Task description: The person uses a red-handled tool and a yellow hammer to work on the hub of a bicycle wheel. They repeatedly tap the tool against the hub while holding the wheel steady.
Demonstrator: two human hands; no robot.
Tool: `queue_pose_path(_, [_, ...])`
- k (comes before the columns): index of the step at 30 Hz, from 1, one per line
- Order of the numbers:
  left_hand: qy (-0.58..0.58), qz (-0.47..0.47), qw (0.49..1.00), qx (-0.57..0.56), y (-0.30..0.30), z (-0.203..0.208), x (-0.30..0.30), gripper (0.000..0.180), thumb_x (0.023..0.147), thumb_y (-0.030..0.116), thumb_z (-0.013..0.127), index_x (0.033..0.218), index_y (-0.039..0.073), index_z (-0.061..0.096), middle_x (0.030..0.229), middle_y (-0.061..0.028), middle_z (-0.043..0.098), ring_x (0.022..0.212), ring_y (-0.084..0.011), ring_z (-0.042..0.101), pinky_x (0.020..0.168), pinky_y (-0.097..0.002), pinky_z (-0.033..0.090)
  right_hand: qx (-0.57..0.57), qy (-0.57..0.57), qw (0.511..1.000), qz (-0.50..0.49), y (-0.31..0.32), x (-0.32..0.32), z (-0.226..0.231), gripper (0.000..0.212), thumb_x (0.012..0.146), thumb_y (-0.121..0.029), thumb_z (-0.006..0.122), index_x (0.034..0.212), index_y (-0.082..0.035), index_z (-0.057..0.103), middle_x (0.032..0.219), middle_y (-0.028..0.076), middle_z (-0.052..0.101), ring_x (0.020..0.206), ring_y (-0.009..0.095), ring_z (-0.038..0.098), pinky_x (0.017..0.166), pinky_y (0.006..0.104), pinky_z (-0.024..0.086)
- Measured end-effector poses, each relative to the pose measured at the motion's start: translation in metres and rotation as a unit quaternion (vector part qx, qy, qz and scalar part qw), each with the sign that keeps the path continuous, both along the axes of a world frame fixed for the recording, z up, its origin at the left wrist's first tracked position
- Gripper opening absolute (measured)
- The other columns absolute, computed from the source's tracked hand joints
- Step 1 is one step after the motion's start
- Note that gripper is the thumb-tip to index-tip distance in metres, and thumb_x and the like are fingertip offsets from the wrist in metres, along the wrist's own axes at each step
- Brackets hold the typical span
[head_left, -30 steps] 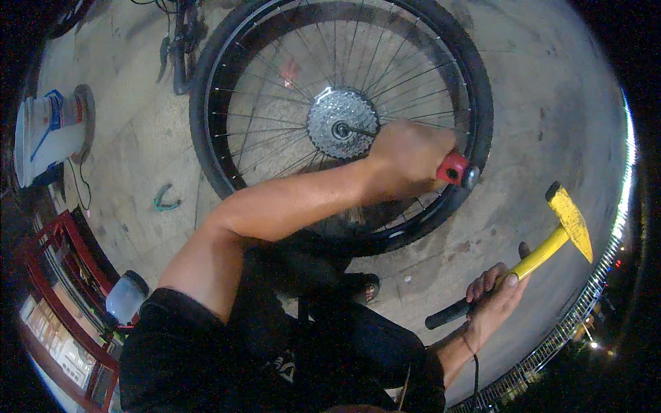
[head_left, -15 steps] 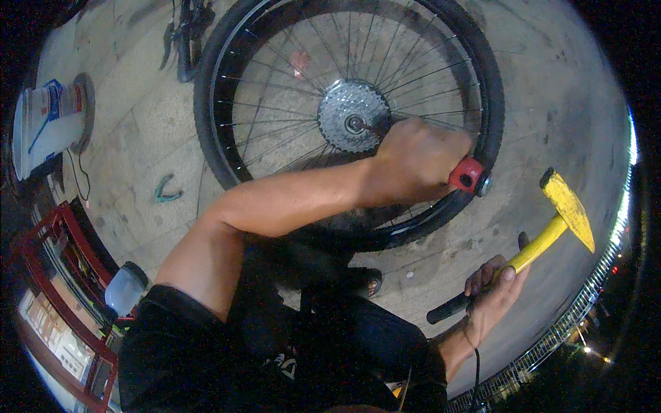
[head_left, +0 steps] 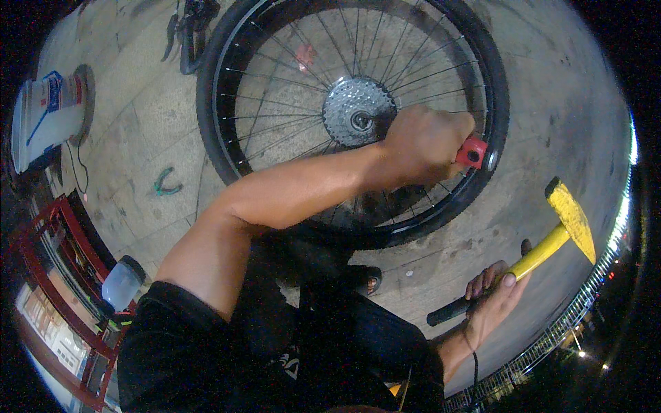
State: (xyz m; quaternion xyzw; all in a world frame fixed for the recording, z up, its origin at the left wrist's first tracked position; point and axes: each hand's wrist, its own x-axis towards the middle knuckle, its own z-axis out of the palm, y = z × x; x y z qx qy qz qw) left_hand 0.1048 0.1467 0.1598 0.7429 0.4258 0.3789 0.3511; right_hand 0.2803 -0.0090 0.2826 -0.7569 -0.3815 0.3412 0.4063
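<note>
A bicycle wheel (head_left: 209, 103) with a black tyre is in front of me, its silver cassette (head_left: 344, 113) facing up. My left hand (head_left: 428, 143) reaches across the wheel, closed round what looks like a red-handled screwdriver (head_left: 471, 153). The handle's metal-capped end sticks out by the tyre. Its shaft is mostly hidden by the fist but points toward the cassette's centre; whether the tip touches cannot be told. On the right, my right hand (head_left: 497, 292) grips a yellow hammer (head_left: 569, 224) by its shaft near the black grip. The hammer head is apart from the handle end.
Green-handled pliers (head_left: 167, 182) lie on the paved floor to the left. Beyond them stands a white bucket (head_left: 51, 117). A red metal frame (head_left: 41, 237) and a translucent container (head_left: 124, 283) are at the lower left. Dark bicycle parts (head_left: 187, 38) lie beyond the wheel.
The hammer head has moved slightly down in the picture. The wheel and my left hand with the screwdriver appear shifted a little to the right and up, as the view moved slightly.
</note>
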Motion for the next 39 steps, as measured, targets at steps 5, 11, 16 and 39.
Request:
queue_pose_path(5, [-0.006,0.011,0.999,0.034,0.001,-0.008,0.001,0.032,0.068,0.021,0.078,0.089,0.007,0.058,0.074,-0.0152,0.066,0.071,-0.0373,0.067,0.06,-0.0475,0.052,-0.004,0.002,1.0,-0.001,0.0,0.003,-0.001,0.076,0.096,-0.048,0.056,0.151,-0.008,0.023,0.063,-0.001,0.037,0.045,0.008,0.033,0.039,0.0242,0.031])
queue_pose_path(11, [-0.019,0.019,0.996,0.091,0.002,-0.017,0.008,0.041,0.064,0.023,0.082,0.091,0.007,0.054,0.074,-0.0144,0.061,0.062,-0.0367,0.064,0.054,-0.0455,0.051,-0.004,-0.019,0.999,-0.031,0.002,0.0,-0.001,0.076,0.095,-0.046,0.058,0.152,-0.009,0.024,0.065,-0.001,0.037,0.045,0.008,0.034,0.038,0.0244,0.03])
queue_pose_path(16, [-0.01,0.009,0.998,0.054,0.001,-0.008,0.007,0.036,0.068,0.021,0.079,0.091,0.006,0.054,0.072,-0.0139,0.061,0.066,-0.0375,0.065,0.059,-0.0479,0.052,-0.013,-0.02,0.999,-0.024,0.002,-0.002,0.0,0.075,0.095,-0.046,0.058,0.152,-0.01,0.023,0.063,0.0,0.037,0.044,0.008,0.033,0.037,0.0245,0.029])
queue_pose_path(39, [-0.016,-0.015,0.991,0.133,0.001,-0.011,0.008,0.018,0.076,0.017,0.066,0.083,0.005,0.056,0.064,-0.0134,0.063,0.061,-0.0336,0.067,0.05,-0.0457,0.051,-0.007,0.004,1.0,-0.01,0.003,0.007,-0.007,0.085,0.091,-0.05,0.064,0.152,-0.009,0.022,0.06,0.001,0.036,0.041,0.009,0.034,0.035,0.0253,0.034])
